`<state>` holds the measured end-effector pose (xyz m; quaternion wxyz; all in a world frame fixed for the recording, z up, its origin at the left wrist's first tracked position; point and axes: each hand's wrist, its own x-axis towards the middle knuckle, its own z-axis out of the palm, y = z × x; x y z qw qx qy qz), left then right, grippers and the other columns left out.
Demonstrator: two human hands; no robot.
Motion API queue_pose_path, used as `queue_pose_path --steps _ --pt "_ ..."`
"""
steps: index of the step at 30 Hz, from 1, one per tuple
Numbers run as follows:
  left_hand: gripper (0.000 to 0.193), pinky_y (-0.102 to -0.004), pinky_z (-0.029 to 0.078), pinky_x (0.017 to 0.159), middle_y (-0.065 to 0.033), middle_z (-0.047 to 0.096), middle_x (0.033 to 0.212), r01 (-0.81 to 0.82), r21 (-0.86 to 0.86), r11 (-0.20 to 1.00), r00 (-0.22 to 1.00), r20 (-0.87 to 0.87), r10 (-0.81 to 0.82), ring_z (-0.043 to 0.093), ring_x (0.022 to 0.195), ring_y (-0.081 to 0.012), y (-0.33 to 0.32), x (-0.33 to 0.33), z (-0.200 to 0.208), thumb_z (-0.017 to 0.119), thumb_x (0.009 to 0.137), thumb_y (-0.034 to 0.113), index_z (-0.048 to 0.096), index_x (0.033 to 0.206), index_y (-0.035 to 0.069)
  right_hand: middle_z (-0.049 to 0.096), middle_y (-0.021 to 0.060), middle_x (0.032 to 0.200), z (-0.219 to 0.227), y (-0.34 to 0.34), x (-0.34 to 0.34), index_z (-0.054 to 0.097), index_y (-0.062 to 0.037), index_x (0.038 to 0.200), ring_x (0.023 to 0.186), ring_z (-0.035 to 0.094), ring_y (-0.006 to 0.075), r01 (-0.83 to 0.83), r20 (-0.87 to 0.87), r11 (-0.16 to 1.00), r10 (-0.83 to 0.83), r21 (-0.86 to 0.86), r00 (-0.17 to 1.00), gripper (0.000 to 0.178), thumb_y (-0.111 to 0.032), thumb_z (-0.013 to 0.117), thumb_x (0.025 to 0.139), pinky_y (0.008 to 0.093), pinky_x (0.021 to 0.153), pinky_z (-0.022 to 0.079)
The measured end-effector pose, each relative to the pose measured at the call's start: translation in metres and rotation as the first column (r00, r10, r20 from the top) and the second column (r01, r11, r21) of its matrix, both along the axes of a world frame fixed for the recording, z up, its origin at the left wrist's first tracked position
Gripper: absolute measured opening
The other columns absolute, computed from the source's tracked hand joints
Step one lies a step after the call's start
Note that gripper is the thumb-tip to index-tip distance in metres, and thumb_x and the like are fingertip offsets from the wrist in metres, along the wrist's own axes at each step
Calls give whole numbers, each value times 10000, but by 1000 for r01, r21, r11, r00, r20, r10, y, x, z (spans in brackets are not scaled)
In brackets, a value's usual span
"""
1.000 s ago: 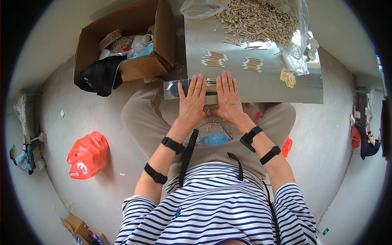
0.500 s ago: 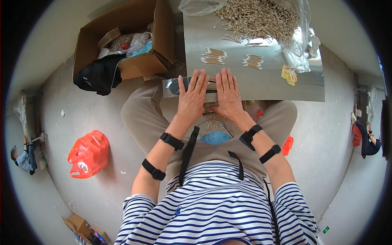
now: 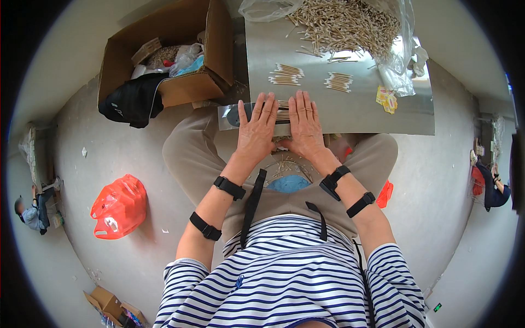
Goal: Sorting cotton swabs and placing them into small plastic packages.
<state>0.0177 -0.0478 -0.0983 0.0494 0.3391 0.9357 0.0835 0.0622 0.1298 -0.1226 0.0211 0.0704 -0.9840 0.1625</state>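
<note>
My left hand [image 3: 257, 128] and my right hand [image 3: 306, 128] lie side by side at the near edge of the metal-topped table [image 3: 355, 117], fingers stretched out flat. Between them shows a row of cotton swabs [image 3: 283, 113], its two ends under my fingers. A clear plastic pouch with a dark patch [image 3: 233, 115] sticks out left of my left hand. Beyond my fingertips are two small groups of swabs, one on the left [image 3: 285, 75] and one on the right [image 3: 338, 82]. My thumbs reach below the table edge, partly hidden.
A big heap of loose swabs [image 3: 344, 27] spills from a clear bag at the back. Yellow paper slips [image 3: 386, 100] lie on the right. An open cardboard box [image 3: 219, 49] with a black cloth [image 3: 131, 101] stands left. A red plastic bag [image 3: 120, 205] sits on the floor.
My hands stay over the row of swabs and have barely shifted. A little more of the row shows between them.
</note>
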Motion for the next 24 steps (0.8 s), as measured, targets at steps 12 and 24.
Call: queue_pose_path --steps 12,24 --pt "214 -494 363 972 -52 626 1033 -129 525 841 979 -66 191 548 1101 -288 8 -38 0 790 732 105 720 934 102 204 236 1660 2 0 -1 206 14 1592 1563 172 402 13 -3 1000 -13 -21 1000 1347 -369 961 543 526 1263 199" --pt "75 -450 366 895 -49 588 908 -45 459 887 979 -158 132 543 992 -277 20 -44 -17 735 787 117 669 824 111 201 227 1662 1 1 -1 222 11 1589 1561 171 400 19 5 1000 -18 -20 1000 1326 -377 957 556 520 1266 193"
